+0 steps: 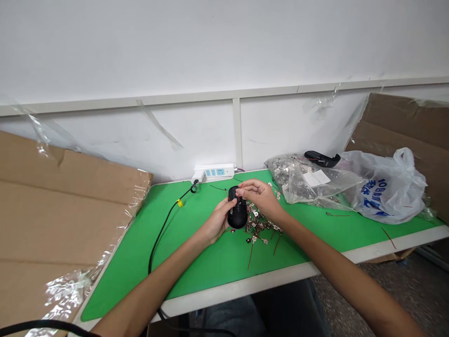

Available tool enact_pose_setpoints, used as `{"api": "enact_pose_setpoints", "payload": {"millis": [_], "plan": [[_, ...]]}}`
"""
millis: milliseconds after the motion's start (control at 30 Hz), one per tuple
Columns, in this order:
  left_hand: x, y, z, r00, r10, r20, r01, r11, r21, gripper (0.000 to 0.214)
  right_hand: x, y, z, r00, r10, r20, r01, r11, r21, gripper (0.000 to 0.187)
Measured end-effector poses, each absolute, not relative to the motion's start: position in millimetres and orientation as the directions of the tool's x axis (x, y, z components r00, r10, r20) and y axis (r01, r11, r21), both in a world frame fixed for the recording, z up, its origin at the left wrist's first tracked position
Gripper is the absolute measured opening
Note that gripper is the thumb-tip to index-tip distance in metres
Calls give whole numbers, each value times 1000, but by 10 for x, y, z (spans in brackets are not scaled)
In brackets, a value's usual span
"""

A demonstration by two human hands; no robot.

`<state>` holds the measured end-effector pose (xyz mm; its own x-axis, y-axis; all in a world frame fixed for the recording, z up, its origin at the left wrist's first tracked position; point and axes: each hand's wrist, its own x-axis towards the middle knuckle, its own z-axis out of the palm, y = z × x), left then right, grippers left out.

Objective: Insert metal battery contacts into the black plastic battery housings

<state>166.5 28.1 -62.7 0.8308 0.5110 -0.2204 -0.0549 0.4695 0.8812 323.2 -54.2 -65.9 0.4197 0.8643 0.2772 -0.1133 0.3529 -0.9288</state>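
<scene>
A black plastic housing (237, 216), rounded at its near end, is held just above the green table top. My left hand (218, 219) grips its left side, with the thumb over the rim. My right hand (258, 195) reaches in from the right, thumb and forefinger pinched together at the housing's upper part. A thin red wire shows at those fingertips; what else they pinch is too small to make out. Small metal contact pieces with red wires (261, 225) lie in a loose pile just right of the housing, partly under my right hand.
A white power strip (219, 171) with a plug and black cable (164, 223) stands against the wall. Bags of metal parts (288, 174), another black housing (323, 159) and a white plastic bag (386, 187) sit at the right. Cardboard sheets (66, 210) flank the table.
</scene>
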Motion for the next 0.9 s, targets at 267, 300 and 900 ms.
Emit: {"api": "enact_pose_setpoints", "payload": {"millis": [267, 300, 900], "plan": [[1680, 282, -648, 818, 535, -212, -81, 472, 878, 39, 3211, -530, -678, 423, 864, 273, -100, 344, -934, 34], [1680, 280, -649, 815, 538, -213, -83, 473, 877, 39, 3208, -529, -681, 422, 864, 275, -98, 345, -933, 34], [1678, 282, -664, 803, 561, -200, -132, 495, 859, 41, 3175, -632, -615, 283, 755, 591, 639, 311, -703, 10]]}}
